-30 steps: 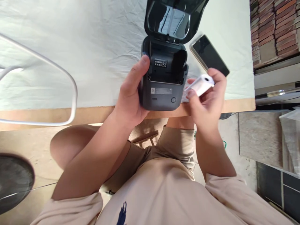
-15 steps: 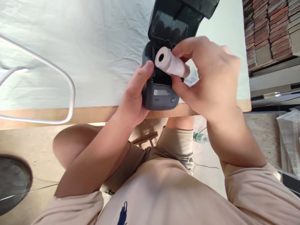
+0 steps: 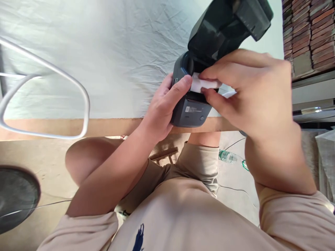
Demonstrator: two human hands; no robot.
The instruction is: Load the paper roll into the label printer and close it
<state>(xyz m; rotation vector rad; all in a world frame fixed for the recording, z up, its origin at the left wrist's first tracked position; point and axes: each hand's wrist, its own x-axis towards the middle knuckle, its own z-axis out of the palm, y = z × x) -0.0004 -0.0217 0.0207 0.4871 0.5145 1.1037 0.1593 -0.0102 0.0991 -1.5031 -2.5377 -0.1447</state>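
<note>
A dark grey label printer [image 3: 192,113] is tilted at the table's front edge, gripped around its left side by my left hand [image 3: 163,108]. Its black lid [image 3: 217,35] stands raised at the back. My right hand [image 3: 256,90] pinches a white paper roll [image 3: 204,84] between thumb and fingers. The roll lies partly inside the printer's compartment, its right end sticking out toward my palm. My left thumb rests on the compartment's rim, close to the roll's left end. Part of the roll is hidden by my fingers.
A white cable [image 3: 85,101] loops over the left of the cloth-covered table [image 3: 112,69]. Below on the floor lie a green-labelled plastic bottle [image 3: 229,157] and thin cords. A dark round object [image 3: 18,198] is at lower left. Stacked bricks [image 3: 323,35] stand at right.
My right hand has lowered the paper roll from above the printer into its compartment. The printer and both hands now appear farther right, and the lid is turned more to the right.
</note>
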